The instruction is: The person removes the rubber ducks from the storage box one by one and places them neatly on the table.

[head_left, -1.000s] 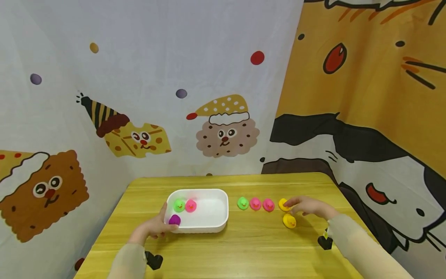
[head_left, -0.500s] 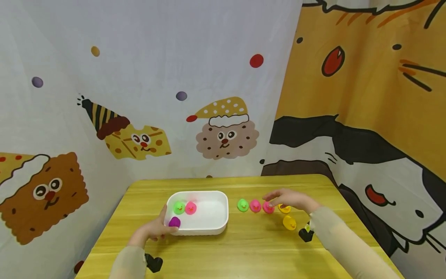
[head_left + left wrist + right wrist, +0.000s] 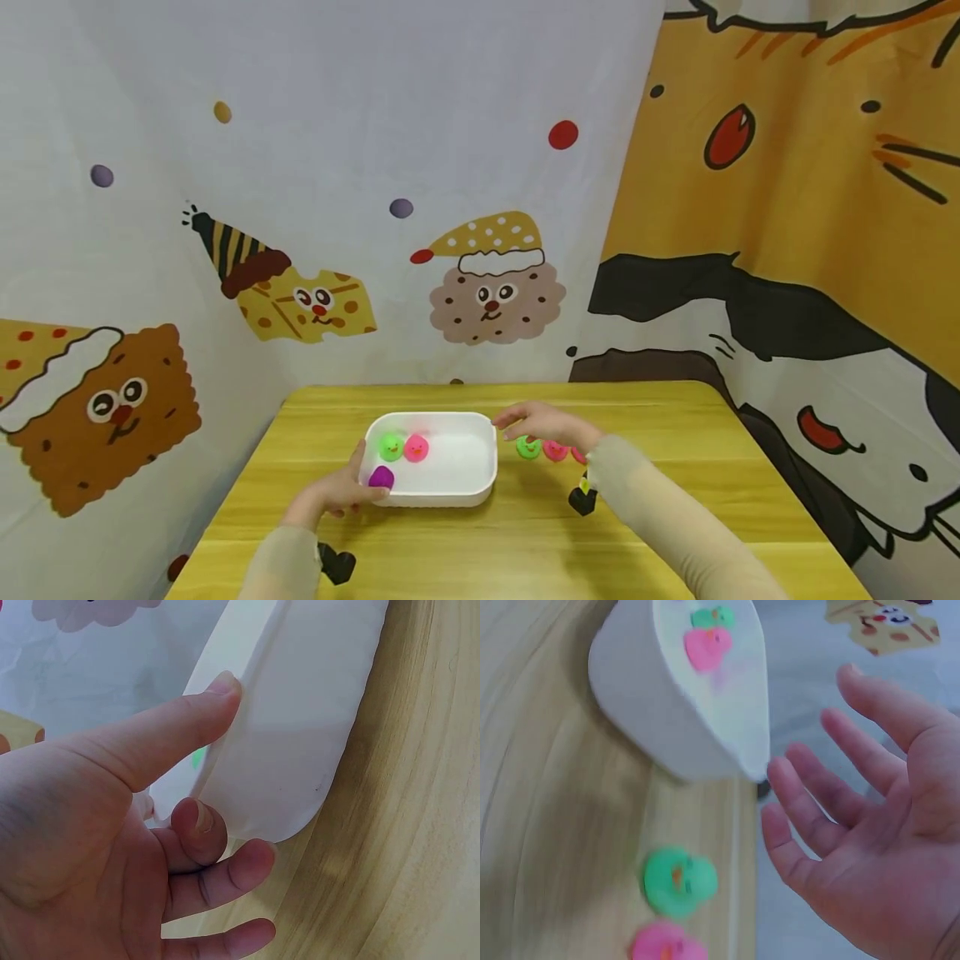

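Note:
A white plastic tub point(image 3: 438, 501) stands on the wooden table, with a green rubber duck point(image 3: 391, 447), a pink rubber duck point(image 3: 416, 447) and a purple one point(image 3: 382, 477) at its left end. My left hand point(image 3: 337, 490) grips that end, thumb point(image 3: 217, 705) against the side at the rim and fingers around the corner. My right hand point(image 3: 546, 422) hovers by the tub's right rim, its fingers loosely spread and holding nothing. Below it, a green duck point(image 3: 528, 447) and a pink duck point(image 3: 555, 451) sit on the table; another pink duck point(image 3: 578, 456) is partly covered by the sleeve.
The table point(image 3: 480, 550) ends at a printed cloth backdrop point(image 3: 315, 150) behind and to the right. A dark wrist device point(image 3: 337, 565) hangs at the left wrist and another device point(image 3: 582, 498) at the right.
My right hand has swept left from the yellow ducks, past the pink and green ones, to the tub's right rim. The sleeve now hides the yellow ducks. My left hand stays on the tub.

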Motion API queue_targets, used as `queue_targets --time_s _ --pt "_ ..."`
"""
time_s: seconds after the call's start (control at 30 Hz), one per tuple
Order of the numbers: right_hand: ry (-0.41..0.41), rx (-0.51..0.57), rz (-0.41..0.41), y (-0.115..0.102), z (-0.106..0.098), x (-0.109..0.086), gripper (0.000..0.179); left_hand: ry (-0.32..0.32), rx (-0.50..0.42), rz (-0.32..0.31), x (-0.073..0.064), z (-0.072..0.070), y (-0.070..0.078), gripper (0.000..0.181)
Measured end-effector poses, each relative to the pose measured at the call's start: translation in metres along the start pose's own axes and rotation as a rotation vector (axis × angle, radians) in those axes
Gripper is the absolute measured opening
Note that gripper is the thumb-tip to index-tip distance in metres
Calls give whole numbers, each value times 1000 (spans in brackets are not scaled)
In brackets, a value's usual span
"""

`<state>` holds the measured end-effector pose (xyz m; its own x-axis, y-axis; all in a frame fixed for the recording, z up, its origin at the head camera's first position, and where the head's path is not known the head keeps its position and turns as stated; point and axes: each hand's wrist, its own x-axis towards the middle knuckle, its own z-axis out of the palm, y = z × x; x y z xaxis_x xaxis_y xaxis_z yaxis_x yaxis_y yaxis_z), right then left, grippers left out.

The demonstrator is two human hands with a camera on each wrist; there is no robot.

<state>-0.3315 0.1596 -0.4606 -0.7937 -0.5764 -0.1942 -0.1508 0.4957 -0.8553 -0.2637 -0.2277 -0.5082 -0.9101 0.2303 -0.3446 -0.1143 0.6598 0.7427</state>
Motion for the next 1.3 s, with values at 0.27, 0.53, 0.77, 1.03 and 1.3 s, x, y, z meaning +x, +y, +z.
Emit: queue_targets --time_s 0.27,0.53,0.77,1.03,1.3 --pt "68 78 -20 -15 28 45 39 14 8 -12 -1 0 2 112" --pt "89 204 -45 -18 56 77 38 18 -12 -14 -1 1 1 113" --pt "112 277 -19 -22 79 96 35 24 -2 -10 -1 1 -1 112" --pt "163 305 58 -15 99 114 39 27 -3 -20 -1 2 -4 113" --pt "193 337 142 -16 107 116 42 37 -11 -29 0 2 -2 113"
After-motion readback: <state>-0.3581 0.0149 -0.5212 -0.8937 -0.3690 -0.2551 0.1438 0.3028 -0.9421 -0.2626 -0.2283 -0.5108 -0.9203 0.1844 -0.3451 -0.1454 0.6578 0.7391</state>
